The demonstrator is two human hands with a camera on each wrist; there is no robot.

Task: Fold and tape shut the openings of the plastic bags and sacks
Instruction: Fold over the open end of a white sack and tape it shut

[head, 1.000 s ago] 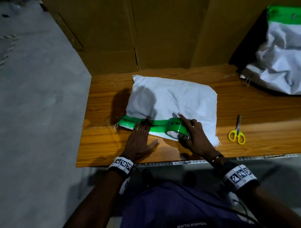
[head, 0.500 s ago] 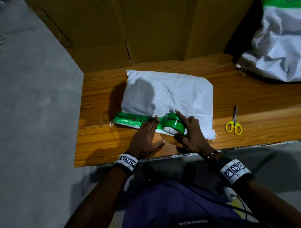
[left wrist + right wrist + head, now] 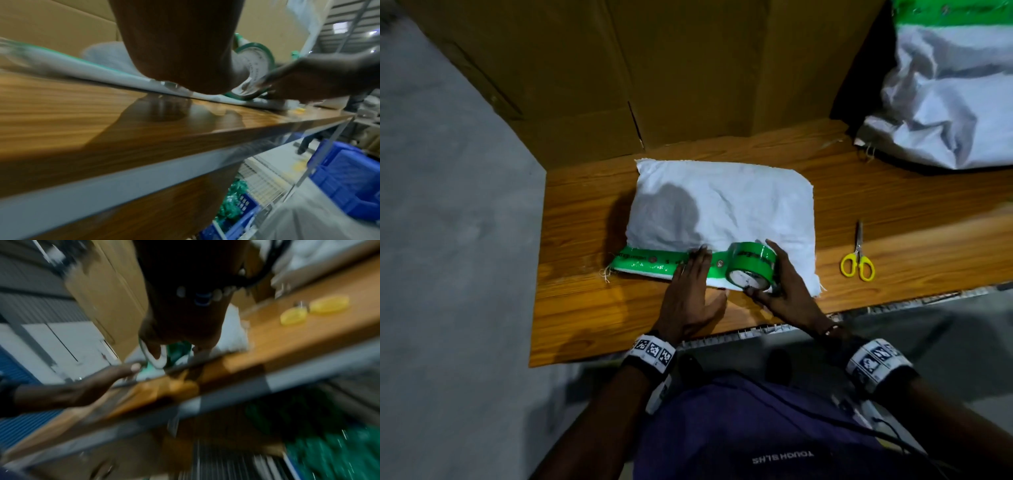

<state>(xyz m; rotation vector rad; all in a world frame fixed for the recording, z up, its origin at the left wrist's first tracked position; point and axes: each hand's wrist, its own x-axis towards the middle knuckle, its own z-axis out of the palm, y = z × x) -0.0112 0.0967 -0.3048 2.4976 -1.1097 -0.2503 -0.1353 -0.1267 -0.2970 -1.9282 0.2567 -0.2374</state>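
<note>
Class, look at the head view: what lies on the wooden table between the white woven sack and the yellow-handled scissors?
Nothing: between the white woven sack and the yellow-handled scissors, the head view shows only bare wooden table.

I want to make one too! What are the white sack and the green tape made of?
The white sack looks like woven plastic cloth: matte, crinkled, with frayed threads at its corners. The green tape looks like thin glossy plastic film, since it reflects light; its roll seems to have a pale inner core.

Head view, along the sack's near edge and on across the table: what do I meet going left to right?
Laid green tape → left hand → tape roll → right hand → sack's bare right corner → scissors.
</note>
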